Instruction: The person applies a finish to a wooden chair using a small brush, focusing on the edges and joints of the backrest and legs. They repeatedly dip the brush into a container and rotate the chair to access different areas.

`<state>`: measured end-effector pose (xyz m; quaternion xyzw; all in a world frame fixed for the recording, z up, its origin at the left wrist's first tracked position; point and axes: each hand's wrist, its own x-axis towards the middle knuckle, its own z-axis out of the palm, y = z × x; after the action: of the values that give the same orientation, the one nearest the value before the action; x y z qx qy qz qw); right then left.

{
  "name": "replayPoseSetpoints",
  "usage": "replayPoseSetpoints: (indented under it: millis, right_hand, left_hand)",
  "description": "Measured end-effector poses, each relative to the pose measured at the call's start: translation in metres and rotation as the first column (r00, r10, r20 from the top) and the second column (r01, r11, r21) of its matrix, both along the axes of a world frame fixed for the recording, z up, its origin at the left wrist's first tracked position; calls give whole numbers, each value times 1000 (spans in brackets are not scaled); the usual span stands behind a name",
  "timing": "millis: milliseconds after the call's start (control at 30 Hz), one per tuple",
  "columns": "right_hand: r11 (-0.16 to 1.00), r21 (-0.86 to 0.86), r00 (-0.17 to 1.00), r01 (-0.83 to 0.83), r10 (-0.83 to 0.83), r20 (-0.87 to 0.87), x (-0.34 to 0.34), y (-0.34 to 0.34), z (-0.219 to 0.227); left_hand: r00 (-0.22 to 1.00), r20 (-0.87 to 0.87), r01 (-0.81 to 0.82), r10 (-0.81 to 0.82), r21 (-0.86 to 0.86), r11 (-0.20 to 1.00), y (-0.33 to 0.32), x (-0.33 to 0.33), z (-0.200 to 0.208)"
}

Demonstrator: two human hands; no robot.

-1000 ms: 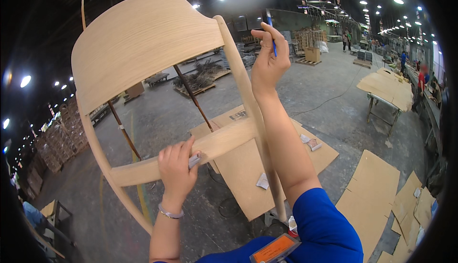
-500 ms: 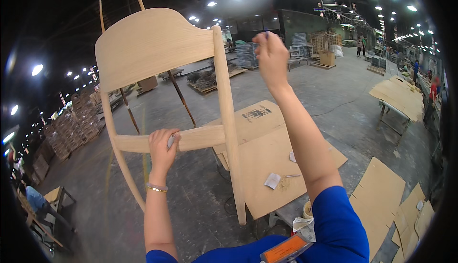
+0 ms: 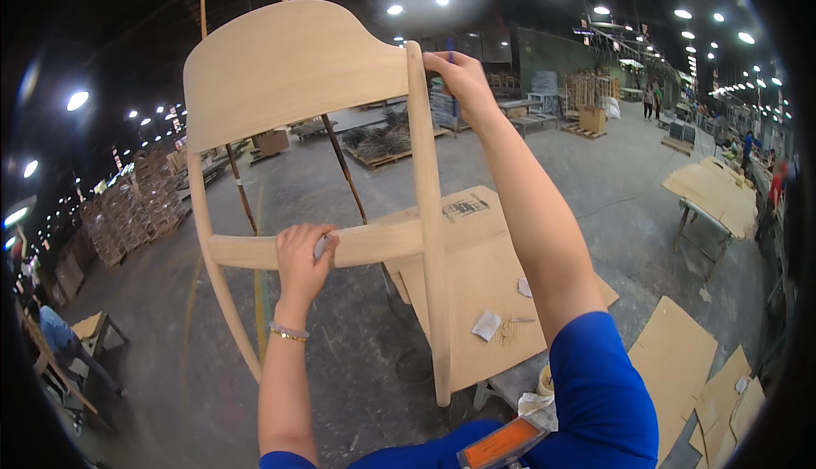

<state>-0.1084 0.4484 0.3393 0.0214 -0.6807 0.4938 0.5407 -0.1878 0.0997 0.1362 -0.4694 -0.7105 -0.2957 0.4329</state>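
A pale, unfinished wooden chair frame stands upright before me, with a broad curved backrest, two side posts and a lower cross rail. My left hand is closed over the middle of that rail. A small grey piece shows by its thumb; I cannot tell its kind. At the top of the right post is my right hand, fingertips pinched against or very close to the wood. A thin blue pen-like stick sticks up from those fingers, its lower part showing below the hand.
Below the frame's right post, a cardboard-covered table bears a folded white paper. Cardboard sheets lie at the lower right. Loaded pallets stand farther off, stacked goods at left. A distant person is at the left edge.
My right hand has moved left and slightly down to the top of the right post. The chair frame sits a little farther right in view; my left hand keeps its hold on the rail.
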Motion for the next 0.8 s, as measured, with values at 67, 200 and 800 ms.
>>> replayPoseSetpoints:
  millis: [67, 200, 800]
  right_hand:
    - [996, -39, 983, 83, -89, -160, 12, 3, -5]
    - [953, -44, 830, 301, -284, -481, 43, -4, -21]
    - [937, -228, 555, 265, -342, -759, -41, -87, -86]
  left_hand:
    - [1000, -6, -20, 20, 4, 1000, 2, 1, 1]
    - [998, -15, -56, 56, 41, 998, 8, 4, -1]
    - [993, -84, -80, 84, 51, 995, 24, -20, -23]
